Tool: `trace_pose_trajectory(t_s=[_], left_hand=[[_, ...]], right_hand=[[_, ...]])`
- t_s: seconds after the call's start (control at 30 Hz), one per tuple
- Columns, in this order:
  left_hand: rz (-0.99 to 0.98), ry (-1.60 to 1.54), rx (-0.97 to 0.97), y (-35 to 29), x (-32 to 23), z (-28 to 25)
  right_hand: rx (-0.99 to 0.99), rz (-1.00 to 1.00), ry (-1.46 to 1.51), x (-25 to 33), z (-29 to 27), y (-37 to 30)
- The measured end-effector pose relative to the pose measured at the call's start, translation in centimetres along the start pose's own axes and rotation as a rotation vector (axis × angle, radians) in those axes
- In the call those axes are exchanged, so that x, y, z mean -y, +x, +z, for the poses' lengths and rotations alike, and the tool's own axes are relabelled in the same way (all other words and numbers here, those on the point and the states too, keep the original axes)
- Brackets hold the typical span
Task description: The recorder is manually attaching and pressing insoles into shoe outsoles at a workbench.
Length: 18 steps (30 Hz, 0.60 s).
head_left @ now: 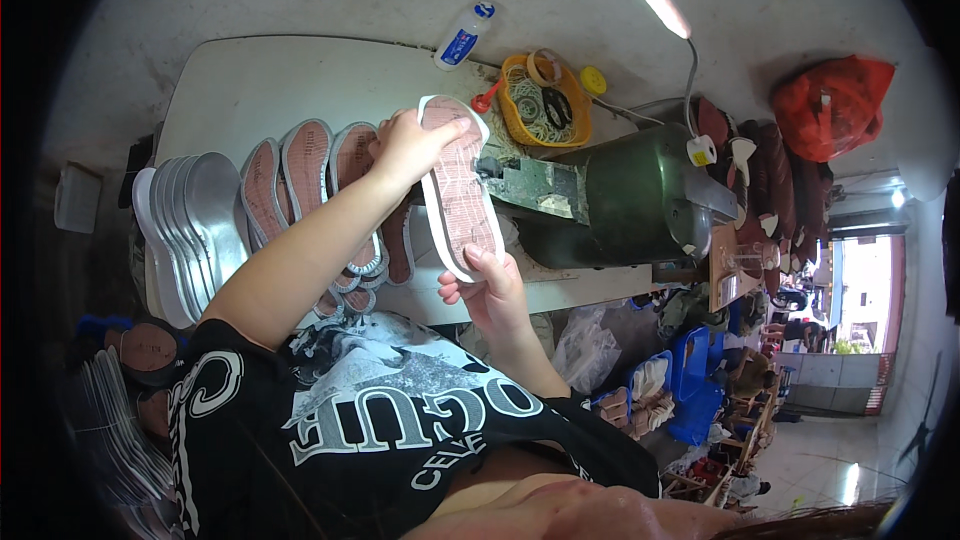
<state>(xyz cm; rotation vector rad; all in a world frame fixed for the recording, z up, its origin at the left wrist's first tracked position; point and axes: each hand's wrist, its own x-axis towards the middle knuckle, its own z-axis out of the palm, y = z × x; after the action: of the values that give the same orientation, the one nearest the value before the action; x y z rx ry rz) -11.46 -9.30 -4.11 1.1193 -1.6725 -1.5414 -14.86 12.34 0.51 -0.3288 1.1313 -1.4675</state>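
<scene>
Insole (463, 185) has a dusty-pink, printed face within a white border.

Bottle (460, 43): white, blue cap, blue label, near table's (330, 80) back edge
Basket (513, 125): yellow, cord (527, 102) inside
Yellow disc (593, 79): just beside basket
Lamp (657, 2): lit tube, bent neck
Red bag (833, 105): bulging, right of lamp
Plastic bag (588, 350): clear, crumpled, below table
Blue chair (691, 370): right background
Doorway (866, 290): bright, far right
Tub (78, 197): pale, far left

The desk (235, 90) carries silver soles (213, 210) and pink soles (307, 160) leftward, basket (583, 122) and bottle (464, 38) by its far edge, machine (640, 190) right.
</scene>
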Motion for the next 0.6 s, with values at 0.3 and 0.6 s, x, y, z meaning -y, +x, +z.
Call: trace_pose_trajectory(t_s=[0.3,0.6], left_hand=[[0.588,0.626,-0.086,4.7,-2.8,-2.7],[0.707,0.897,1.346,7.6,-9.3,-3.3]], right_hand=[[-0.183,-0.167,0.159,0.1,3.3,3.8],[-0.201,-0.076,0.146,1.3,3.8,4.9]])
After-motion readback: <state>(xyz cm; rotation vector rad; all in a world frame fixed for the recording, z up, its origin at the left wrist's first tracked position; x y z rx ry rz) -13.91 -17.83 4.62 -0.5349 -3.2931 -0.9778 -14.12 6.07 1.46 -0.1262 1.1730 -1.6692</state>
